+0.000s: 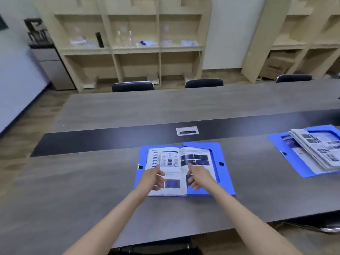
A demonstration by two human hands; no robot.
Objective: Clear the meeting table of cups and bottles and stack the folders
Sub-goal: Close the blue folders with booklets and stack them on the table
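Observation:
A blue folder (223, 173) lies open on the grey meeting table (92, 190) in front of me, with an open printed booklet (171, 159) on it. My left hand (153, 178) hovers over the booklet's left page, fingers apart and loosely curled. My right hand (197, 174) is over the right page, index finger stretched toward a dark picture. Neither hand grips anything. A second open blue folder (279, 144) with a spread stack of booklets (320, 151) lies at the table's right edge of view. No cups or bottles show on the table.
A dark strip with a metal cable hatch (187, 131) runs along the table's middle. Dark chair backs (132, 86) (203, 83) (293, 78) stand at the far side. Beige shelves (132, 48) with clear bottles and papers line the back wall.

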